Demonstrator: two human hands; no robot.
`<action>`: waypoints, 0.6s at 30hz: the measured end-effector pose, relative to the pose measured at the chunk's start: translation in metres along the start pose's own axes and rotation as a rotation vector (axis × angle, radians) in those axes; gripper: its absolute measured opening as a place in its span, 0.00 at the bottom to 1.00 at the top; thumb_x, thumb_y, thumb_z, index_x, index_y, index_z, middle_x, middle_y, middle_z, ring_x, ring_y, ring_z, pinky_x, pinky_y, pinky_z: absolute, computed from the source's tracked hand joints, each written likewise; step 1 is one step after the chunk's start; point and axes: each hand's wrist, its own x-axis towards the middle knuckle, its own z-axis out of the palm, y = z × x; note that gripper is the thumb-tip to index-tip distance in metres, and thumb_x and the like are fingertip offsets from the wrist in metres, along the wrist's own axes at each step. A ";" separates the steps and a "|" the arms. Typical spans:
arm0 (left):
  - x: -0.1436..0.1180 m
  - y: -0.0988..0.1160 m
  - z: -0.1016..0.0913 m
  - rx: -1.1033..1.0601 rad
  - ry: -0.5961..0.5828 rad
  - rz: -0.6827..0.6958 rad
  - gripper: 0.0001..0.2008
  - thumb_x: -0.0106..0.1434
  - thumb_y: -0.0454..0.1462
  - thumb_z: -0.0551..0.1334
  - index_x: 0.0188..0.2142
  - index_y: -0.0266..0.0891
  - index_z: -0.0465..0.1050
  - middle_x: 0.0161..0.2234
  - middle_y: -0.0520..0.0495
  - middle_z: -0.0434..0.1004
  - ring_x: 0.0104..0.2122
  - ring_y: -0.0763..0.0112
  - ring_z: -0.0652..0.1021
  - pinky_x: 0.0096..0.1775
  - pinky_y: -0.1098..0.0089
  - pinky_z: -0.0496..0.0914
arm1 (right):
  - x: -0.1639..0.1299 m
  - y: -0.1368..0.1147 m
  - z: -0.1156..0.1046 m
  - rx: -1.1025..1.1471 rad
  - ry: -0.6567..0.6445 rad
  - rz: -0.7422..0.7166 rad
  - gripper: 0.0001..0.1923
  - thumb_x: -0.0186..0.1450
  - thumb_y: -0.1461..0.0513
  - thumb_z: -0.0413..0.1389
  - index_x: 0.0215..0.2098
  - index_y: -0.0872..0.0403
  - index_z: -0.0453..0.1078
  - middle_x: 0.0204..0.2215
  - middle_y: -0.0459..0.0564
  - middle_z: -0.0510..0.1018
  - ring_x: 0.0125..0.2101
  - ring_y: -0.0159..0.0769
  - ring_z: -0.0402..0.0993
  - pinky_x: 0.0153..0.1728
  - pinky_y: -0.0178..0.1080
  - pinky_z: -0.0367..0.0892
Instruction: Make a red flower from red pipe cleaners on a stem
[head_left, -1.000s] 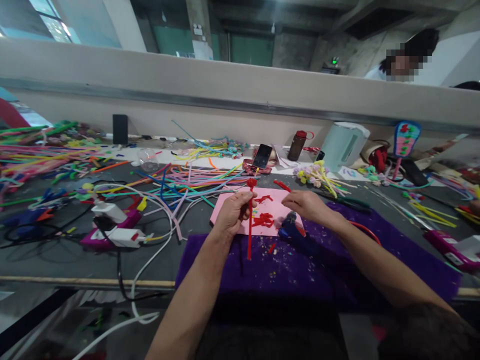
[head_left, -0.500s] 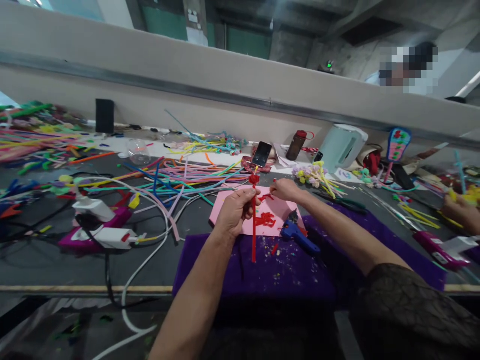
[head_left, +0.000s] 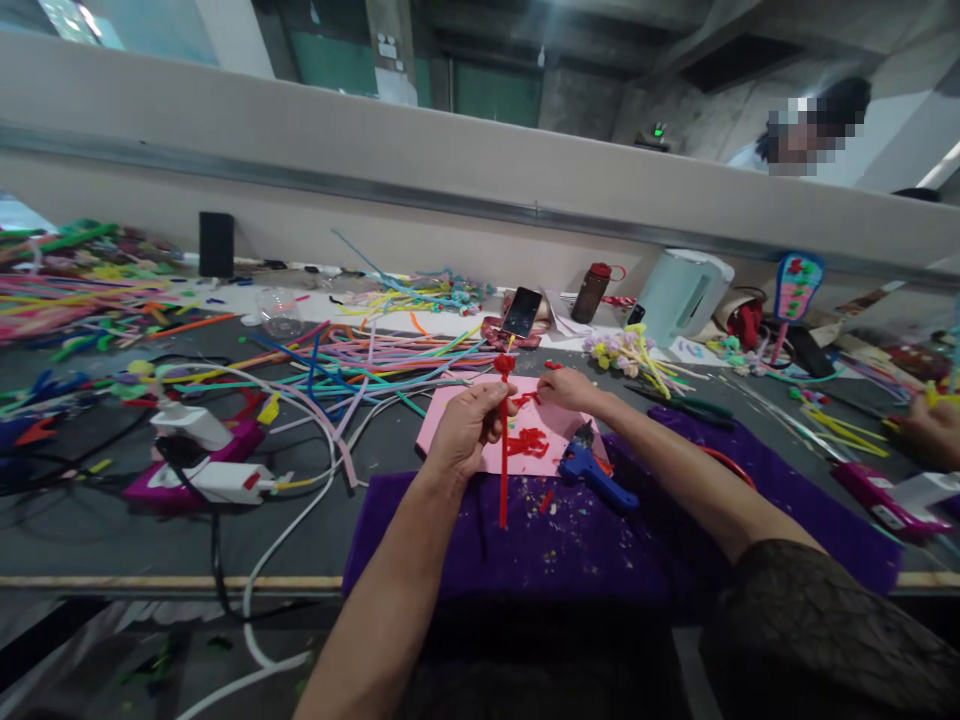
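My left hand (head_left: 466, 432) grips a red pipe-cleaner stem (head_left: 503, 470) held upright, with a small red knot (head_left: 503, 364) at its top. My right hand (head_left: 568, 388) rests over the far part of a pink sheet (head_left: 450, 420), its fingers pinched on a small red piece (head_left: 553, 365). More red pieces (head_left: 528, 441) lie on the pink sheet. A blue glue gun (head_left: 594, 472) lies on the purple cloth (head_left: 570, 545), just right of the stem and below my right wrist.
Loose coloured pipe cleaners (head_left: 360, 355) spread across the grey table (head_left: 112, 520) to the left. White chargers and cables (head_left: 217, 470) lie at the left. A phone (head_left: 523, 311), brown bottle (head_left: 592, 292) and white kettle (head_left: 684, 294) stand behind. Another person's hand (head_left: 930, 430) works at the far right.
My right hand has left the glue gun and moved up to the far edge of the pink sheet, pinching a red piece. My left hand kept the stem nearly still.
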 end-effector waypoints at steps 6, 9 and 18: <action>0.000 0.001 0.001 0.001 0.009 -0.009 0.13 0.50 0.42 0.63 0.31 0.34 0.72 0.19 0.53 0.71 0.12 0.86 0.62 0.13 0.80 0.50 | 0.001 -0.007 0.003 0.085 0.041 -0.029 0.11 0.57 0.59 0.52 0.33 0.56 0.73 0.34 0.55 0.77 0.36 0.41 0.72 0.30 0.33 0.60; -0.001 0.001 0.001 0.005 0.022 -0.014 0.13 0.50 0.42 0.63 0.31 0.34 0.72 0.18 0.54 0.70 0.12 0.86 0.62 0.13 0.80 0.50 | 0.000 -0.009 -0.001 0.163 0.069 -0.060 0.08 0.55 0.63 0.53 0.30 0.58 0.72 0.31 0.57 0.77 0.34 0.41 0.72 0.30 0.33 0.60; -0.002 0.000 0.003 0.014 0.001 -0.028 0.12 0.51 0.42 0.62 0.31 0.34 0.72 0.19 0.53 0.71 0.12 0.85 0.62 0.13 0.80 0.50 | -0.037 -0.002 -0.020 0.618 0.117 -0.165 0.10 0.56 0.64 0.52 0.37 0.57 0.66 0.22 0.44 0.73 0.19 0.27 0.70 0.20 0.28 0.62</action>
